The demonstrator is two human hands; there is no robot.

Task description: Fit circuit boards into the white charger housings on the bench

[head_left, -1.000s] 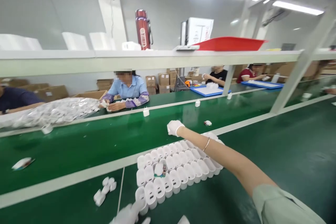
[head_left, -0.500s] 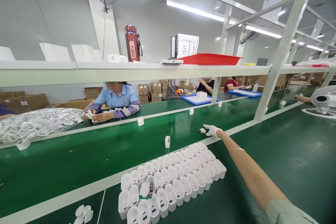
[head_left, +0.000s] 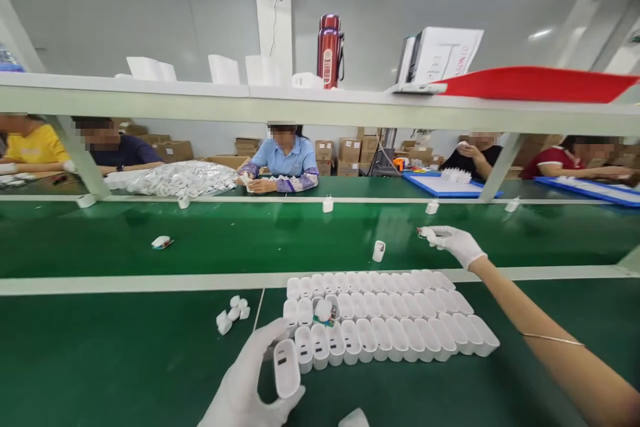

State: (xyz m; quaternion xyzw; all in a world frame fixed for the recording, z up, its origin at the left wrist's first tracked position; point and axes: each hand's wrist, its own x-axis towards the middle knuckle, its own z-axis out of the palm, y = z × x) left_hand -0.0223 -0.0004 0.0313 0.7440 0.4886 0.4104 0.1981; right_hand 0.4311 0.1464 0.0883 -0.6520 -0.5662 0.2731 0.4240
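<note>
My left hand [head_left: 250,387], in a white glove, is closed round a white charger shell [head_left: 287,367] at the near left end of a block of several white charger shells [head_left: 390,310] standing in rows on the green bench. My right hand [head_left: 457,243], also gloved, reaches out over the green conveyor belt [head_left: 250,240] and pinches a small white part with a coloured label [head_left: 424,233]. One white shell [head_left: 379,251] stands alone on the belt, left of my right hand. A labelled piece [head_left: 324,311] lies on top of the block.
Several small white caps [head_left: 231,311] lie on the bench left of the block. Another labelled part [head_left: 161,242] lies on the belt at left. Other people sit across the belt beside a heap of bagged white parts [head_left: 175,179] and blue trays [head_left: 440,185]. An overhead shelf [head_left: 320,107] carries a red flask and a red tray.
My right hand has closed on the small labelled part on the belt. My left hand has come into view holding a shell at the block's near end. The camera swung left.
</note>
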